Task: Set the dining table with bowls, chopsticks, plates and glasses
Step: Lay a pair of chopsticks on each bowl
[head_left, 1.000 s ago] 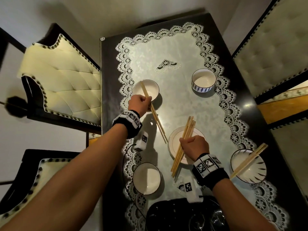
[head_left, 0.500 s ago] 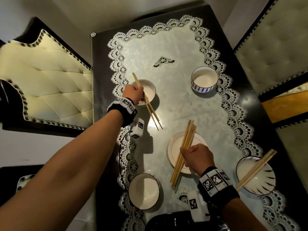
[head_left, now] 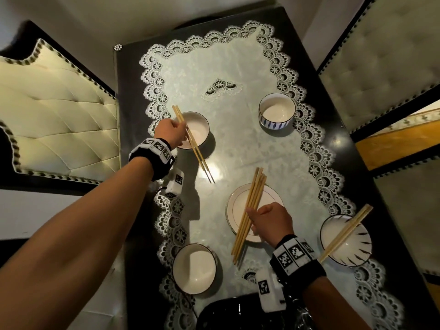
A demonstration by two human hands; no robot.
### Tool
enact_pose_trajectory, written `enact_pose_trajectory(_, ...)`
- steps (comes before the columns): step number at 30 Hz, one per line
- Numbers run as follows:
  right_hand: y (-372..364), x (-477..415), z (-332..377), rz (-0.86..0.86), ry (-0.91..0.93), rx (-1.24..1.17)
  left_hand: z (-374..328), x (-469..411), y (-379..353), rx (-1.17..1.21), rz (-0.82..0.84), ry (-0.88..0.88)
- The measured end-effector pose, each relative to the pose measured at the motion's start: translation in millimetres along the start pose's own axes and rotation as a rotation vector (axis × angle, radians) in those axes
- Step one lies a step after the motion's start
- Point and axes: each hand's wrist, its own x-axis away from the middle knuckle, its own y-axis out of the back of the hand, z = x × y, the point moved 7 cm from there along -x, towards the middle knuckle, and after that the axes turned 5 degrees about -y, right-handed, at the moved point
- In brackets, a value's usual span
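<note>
Compared with a second ago, the left hand (head_left: 170, 133) sits at the left rim of the white bowl (head_left: 198, 129) rather than at its near rim, and the pair of chopsticks (head_left: 200, 158) it holds reaches farther away: the blunt ends now stick out past the bowl's far-left rim instead of ending over its middle. The right hand (head_left: 271, 221) and its bundle of chopsticks (head_left: 252, 198) look much the same as before.

The pair lies beyond the plate (head_left: 271, 196) and to its left. Its long axis runs on a diagonal, with the thin tips pointing back toward the plate and low over the lace cloth (head_left: 238, 91) — whether they touch it cannot be told. The left fingers are curled and pinch the pair near its upper third.

The bundle crosses the plate's left half, steeply slanted, with its upper ends past the plate's far rim and its lower ends off the near rim. The right fingers are folded tightly round its middle.

To the right of the plate a streaked bowl (head_left: 357, 244) carries another pair (head_left: 345, 233) across its rim. A blue-patterned bowl (head_left: 277, 110) stands beyond the plate, and a plain bowl (head_left: 194, 267) lies near-left of it.
</note>
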Motion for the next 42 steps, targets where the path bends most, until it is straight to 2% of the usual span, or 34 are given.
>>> enact_pose_trajectory(5,0,-23,2,-0.028,-0.002,-0.025,6,-9,2,-0.09,-0.003,-0.01)
enact_pose_trajectory(11,-18,-49,11,0.021,0.017,-0.092,20,3,7,-0.225,-0.102,-0.029)
enact_pose_trajectory(16,-22,-71,18,0.05,0.028,-0.148,8,36,-18,-0.131,-0.142,-0.104)
enact_pose_trajectory(27,-32,-86,24,0.106,0.017,-0.216,28,119,-107,0.0,0.07,-0.124)
enact_pose_trajectory(35,-14,-72,38,0.067,0.07,-0.19,15,136,-129,0.074,0.186,-0.148)
enact_pose_trajectory(42,-1,-33,52,0.067,0.137,-0.355,-1,171,-124,0.002,0.427,-0.215)
